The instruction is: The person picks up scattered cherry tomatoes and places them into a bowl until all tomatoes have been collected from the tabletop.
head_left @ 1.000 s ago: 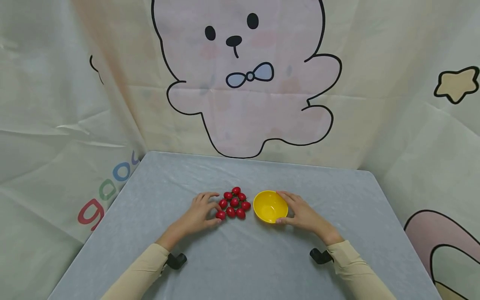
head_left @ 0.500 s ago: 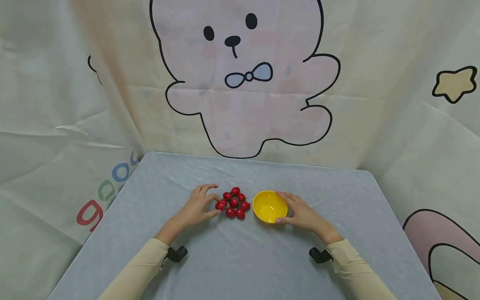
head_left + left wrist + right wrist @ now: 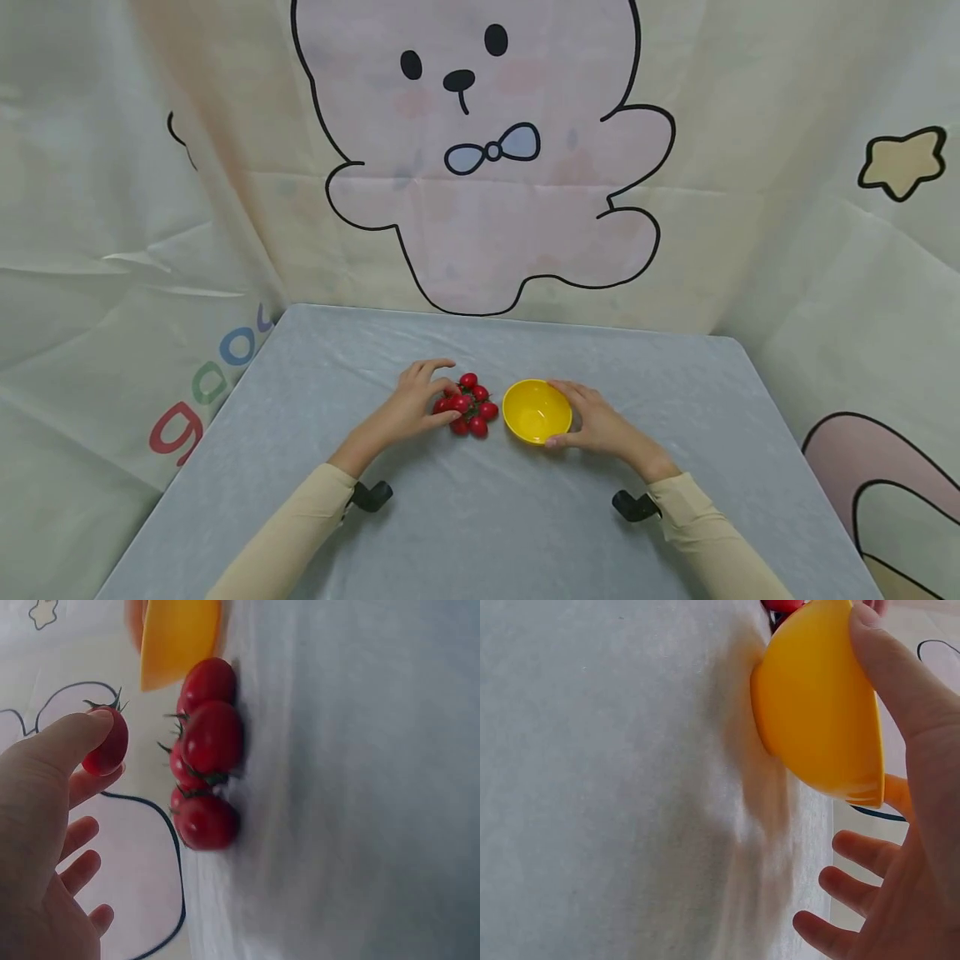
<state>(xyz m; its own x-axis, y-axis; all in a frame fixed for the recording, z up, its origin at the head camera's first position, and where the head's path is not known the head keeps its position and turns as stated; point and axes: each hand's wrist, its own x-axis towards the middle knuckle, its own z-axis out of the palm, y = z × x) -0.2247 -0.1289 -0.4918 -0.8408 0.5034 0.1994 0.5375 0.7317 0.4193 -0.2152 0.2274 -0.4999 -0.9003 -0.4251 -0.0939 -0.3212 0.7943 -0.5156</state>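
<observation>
My left hand [image 3: 411, 407] pinches a cherry tomato [image 3: 109, 746] between thumb and index finger, raised off the table; its green stalk leaves show. In the left wrist view the other fingers are loosely bent. Beside and below it, several red cherry tomatoes [image 3: 478, 427] lie in a close group, partly covered by this hand in the head view. To their right stands a yellow bowl [image 3: 537, 412], with nothing visible inside it. My right hand [image 3: 600, 423] holds the bowl's right side, thumb and index finger at the rim, the other fingers spread apart from it.
A light grey-blue cloth covers the table [image 3: 510, 525]. Behind it hangs a printed curtain [image 3: 480, 233] with a cartoon bear, and more curtain closes off both sides. Each wrist wears a black camera mount [image 3: 635, 506].
My left hand takes a cherry tomato from the group's left front, lifts it and carries it rightward over the others. My right hand stays at the bowl.
</observation>
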